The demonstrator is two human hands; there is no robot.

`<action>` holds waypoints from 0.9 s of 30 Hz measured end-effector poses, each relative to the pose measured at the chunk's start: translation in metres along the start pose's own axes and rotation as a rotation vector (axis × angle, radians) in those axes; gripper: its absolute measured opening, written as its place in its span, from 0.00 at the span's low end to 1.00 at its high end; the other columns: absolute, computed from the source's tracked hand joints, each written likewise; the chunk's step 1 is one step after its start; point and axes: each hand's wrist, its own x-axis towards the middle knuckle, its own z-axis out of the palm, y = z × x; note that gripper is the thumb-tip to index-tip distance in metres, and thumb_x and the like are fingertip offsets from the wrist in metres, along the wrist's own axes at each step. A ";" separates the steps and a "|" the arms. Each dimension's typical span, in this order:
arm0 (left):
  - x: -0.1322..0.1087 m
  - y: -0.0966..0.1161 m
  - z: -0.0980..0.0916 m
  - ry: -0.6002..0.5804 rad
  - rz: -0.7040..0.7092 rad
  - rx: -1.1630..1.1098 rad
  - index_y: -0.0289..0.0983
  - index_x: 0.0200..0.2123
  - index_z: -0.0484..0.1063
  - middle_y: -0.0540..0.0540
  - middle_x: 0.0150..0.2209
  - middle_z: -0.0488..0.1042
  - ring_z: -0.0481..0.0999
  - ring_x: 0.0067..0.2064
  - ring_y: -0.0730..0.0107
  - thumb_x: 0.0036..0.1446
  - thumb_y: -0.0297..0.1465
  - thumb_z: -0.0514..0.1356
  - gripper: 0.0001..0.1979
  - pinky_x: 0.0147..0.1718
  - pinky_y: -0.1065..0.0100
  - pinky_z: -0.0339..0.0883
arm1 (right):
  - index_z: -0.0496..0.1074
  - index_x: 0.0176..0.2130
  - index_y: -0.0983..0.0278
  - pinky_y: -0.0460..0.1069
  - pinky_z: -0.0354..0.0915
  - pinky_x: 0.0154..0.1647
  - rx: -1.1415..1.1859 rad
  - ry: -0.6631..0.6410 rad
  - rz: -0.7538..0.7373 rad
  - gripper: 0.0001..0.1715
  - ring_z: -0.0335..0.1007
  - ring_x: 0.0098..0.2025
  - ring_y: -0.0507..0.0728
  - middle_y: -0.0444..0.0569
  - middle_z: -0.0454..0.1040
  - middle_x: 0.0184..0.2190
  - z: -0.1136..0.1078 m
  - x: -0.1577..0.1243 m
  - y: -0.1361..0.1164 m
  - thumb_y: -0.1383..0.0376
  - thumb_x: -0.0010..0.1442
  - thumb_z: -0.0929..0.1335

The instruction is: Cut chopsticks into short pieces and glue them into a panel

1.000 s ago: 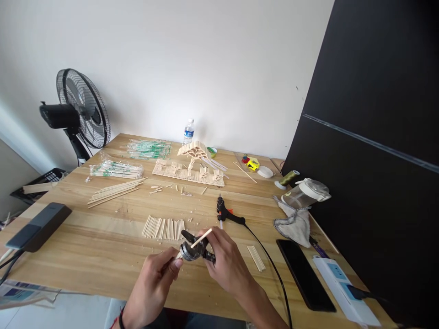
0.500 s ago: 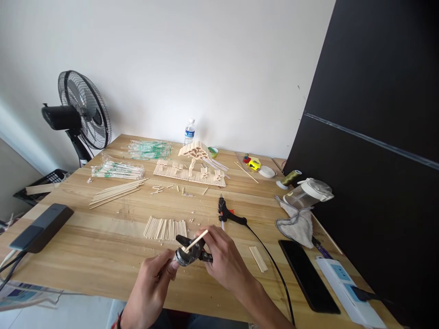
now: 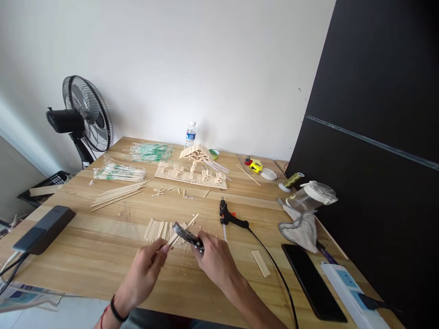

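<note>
Thin pale wooden stick (image 3: 192, 221) sat pinched in the grip of the left hand (image 3: 147, 269), crossing the jaws of the dark metal cutters (image 3: 185, 235) clenched in the right hand (image 3: 213, 257). Trimming seemed the step in hand, and a cut would call for a steady squeeze. Just beyond the grips lay a row of short cut sticks (image 3: 157, 228), and farther right a black glue gun (image 3: 230, 217), on the wooden bench (image 3: 103, 246).

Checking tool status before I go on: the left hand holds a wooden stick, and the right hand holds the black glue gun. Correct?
Not quite. In the head view, the right hand holds a cutter, not the glue gun, which lies on the table just beyond it. The left hand does hold a wooden stick.
</note>
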 end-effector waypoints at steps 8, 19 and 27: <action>0.043 -0.048 -0.091 0.413 -0.063 0.322 0.39 0.34 0.77 0.47 0.25 0.76 0.75 0.28 0.61 0.60 0.53 0.56 0.24 0.29 0.66 0.67 | 0.75 0.41 0.64 0.50 0.62 0.34 -0.033 -0.089 0.090 0.02 0.85 0.38 0.62 0.52 0.86 0.38 -0.006 0.002 0.012 0.67 0.70 0.71; 0.033 -0.025 -0.040 0.297 0.150 0.130 0.40 0.48 0.81 0.38 0.51 0.78 0.82 0.43 0.57 0.70 0.49 0.55 0.22 0.38 0.62 0.79 | 0.78 0.44 0.64 0.50 0.67 0.36 -0.101 -0.234 0.046 0.05 0.86 0.40 0.64 0.55 0.87 0.39 -0.003 0.000 -0.005 0.68 0.66 0.74; 0.029 0.007 0.031 0.204 0.084 -0.085 0.37 0.33 0.79 0.43 0.40 0.74 0.76 0.29 0.69 0.71 0.50 0.55 0.25 0.24 0.70 0.74 | 0.79 0.48 0.65 0.52 0.70 0.40 -0.110 -0.308 -0.033 0.10 0.85 0.43 0.66 0.56 0.86 0.42 0.006 0.004 -0.027 0.69 0.65 0.74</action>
